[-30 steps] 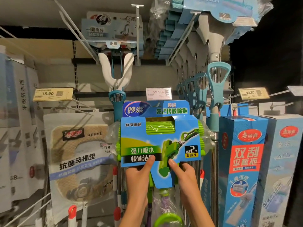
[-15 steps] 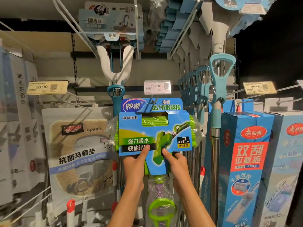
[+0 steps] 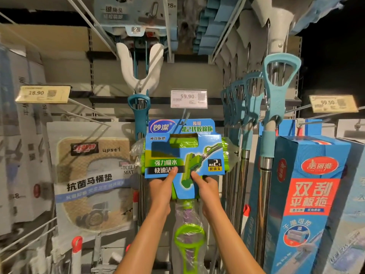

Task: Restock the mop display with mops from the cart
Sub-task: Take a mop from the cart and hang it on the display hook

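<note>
Two hands hold one mop (image 3: 184,155) by the lower edge of its blue card header. Left hand (image 3: 161,191) grips the near left corner, thumb pressed on the card face; right hand (image 3: 206,189) grips right of the green neck, fingers curled behind. Mop hangs upright, long axis vertical, shaft and green handle loop (image 3: 188,237) running down between the forearms. Header sits directly above both hands, equally near each. Hook (image 3: 185,115) under the 59.90 tag (image 3: 188,98) meets the header's top edge; whether it is threaded cannot be told. Judgement: seating on the hook remains.
</note>
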